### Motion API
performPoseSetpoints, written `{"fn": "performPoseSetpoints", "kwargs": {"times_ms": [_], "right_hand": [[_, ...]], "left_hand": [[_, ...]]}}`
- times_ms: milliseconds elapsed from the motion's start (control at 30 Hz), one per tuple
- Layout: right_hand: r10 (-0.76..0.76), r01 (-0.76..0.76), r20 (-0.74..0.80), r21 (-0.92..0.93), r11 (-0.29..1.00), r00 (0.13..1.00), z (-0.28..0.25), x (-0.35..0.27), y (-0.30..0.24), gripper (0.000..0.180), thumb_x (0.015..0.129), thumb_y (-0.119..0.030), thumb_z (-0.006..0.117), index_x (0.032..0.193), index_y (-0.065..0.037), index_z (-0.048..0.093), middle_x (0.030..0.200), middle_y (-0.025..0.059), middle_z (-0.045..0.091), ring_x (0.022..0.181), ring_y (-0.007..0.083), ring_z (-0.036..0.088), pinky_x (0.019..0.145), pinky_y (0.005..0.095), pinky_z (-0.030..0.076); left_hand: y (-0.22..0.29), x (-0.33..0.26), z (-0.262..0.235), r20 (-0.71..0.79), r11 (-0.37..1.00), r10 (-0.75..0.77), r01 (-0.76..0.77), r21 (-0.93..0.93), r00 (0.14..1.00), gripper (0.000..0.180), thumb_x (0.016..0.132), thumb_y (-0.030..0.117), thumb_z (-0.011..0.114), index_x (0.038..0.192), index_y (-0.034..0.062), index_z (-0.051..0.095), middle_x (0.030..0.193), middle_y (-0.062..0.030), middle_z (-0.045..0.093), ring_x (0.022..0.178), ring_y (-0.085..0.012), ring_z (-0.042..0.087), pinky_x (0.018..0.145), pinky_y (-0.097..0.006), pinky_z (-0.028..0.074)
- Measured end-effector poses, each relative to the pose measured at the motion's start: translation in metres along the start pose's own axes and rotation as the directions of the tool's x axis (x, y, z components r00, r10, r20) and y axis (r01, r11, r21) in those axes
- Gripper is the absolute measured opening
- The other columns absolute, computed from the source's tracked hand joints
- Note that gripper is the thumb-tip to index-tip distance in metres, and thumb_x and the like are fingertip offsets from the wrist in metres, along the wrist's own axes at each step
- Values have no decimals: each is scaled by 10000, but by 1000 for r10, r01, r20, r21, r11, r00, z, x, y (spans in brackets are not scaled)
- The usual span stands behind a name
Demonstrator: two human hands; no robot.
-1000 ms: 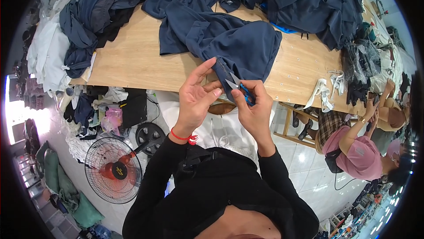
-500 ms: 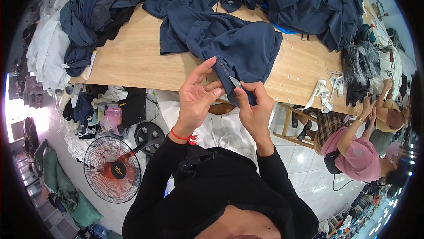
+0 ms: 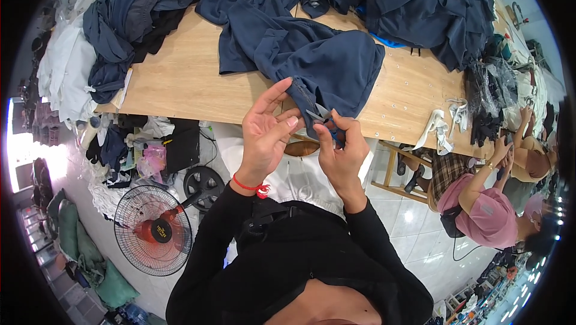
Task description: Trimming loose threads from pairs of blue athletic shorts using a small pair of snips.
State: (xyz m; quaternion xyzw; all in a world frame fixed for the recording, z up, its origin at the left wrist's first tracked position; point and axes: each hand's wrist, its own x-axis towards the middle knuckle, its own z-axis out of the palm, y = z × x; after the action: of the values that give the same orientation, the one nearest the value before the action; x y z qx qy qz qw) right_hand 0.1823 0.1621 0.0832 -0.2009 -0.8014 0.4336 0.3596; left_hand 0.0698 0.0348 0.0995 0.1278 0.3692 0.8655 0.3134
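Note:
A dark navy garment [image 3: 312,55] lies on the wooden table [image 3: 180,79], one hem hanging over the near edge. My left hand [image 3: 268,130], with a red cord at the wrist, pinches that hem between thumb and fingers, the other fingers spread upward. My right hand [image 3: 341,151] holds small metal thread snips [image 3: 319,115] with a blue grip, their tips at the hem right beside my left thumb.
More navy and dark garments [image 3: 414,7] are heaped along the table's far side, and pale cloth [image 3: 60,73] hangs at its left end. A red floor fan [image 3: 153,229] stands lower left. Another person in a pink cap [image 3: 492,217] sits at the right beside a wooden stool [image 3: 399,175].
Almost nothing has moved. Both hands stay at the hem; the snips have shifted slightly toward my left thumb.

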Motion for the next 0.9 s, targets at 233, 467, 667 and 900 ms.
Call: {"fn": "performPoseSetpoints", "kwargs": {"times_ms": [233, 467, 667, 900], "right_hand": [[-89, 89, -3, -35, 995, 996, 2, 1, 0, 309, 915, -88, 878, 1106, 65, 689, 893, 153, 732, 742, 242, 741, 632, 314, 554], [-225, 220, -30, -129, 967, 974, 2, 4, 5, 252, 921, -65, 863, 1073, 54, 701, 898, 155, 748, 716, 251, 740, 624, 327, 561], [-27, 24, -90, -36, 999, 996, -2, 2, -5, 278, 927, -110, 877, 1080, 42, 701, 867, 126, 743, 710, 186, 709, 639, 298, 535], [206, -216, 76, 174, 961, 976, -12, -1, -5, 278, 956, -156, 866, 1105, 13, 703, 809, 29, 704, 671, 62, 548, 613, 230, 450]], "left_hand": [[3, -1, 1, -14, 999, -21, 20, -32, 1000, 649, 981, -154, 567, 1604, -56, 414, 1508, -182, 549, 1281, -336, 696, 1094, -428, 593], [-1, -1, 1, 5, 1000, -2, 2, -9, 1000, 650, 978, -157, 567, 1602, -56, 417, 1514, -180, 545, 1289, -335, 692, 1092, -429, 595], [-2, 1, 1, -55, 998, 10, -13, -55, 998, 562, 1005, -131, 580, 1554, -62, 481, 1440, -168, 618, 1240, -263, 708, 1074, -408, 601], [-13, 2, -10, -207, 998, 63, -59, 26, 976, 325, 1053, -49, 620, 1378, -62, 626, 1219, -145, 740, 1128, -207, 735, 979, -372, 620]]}}
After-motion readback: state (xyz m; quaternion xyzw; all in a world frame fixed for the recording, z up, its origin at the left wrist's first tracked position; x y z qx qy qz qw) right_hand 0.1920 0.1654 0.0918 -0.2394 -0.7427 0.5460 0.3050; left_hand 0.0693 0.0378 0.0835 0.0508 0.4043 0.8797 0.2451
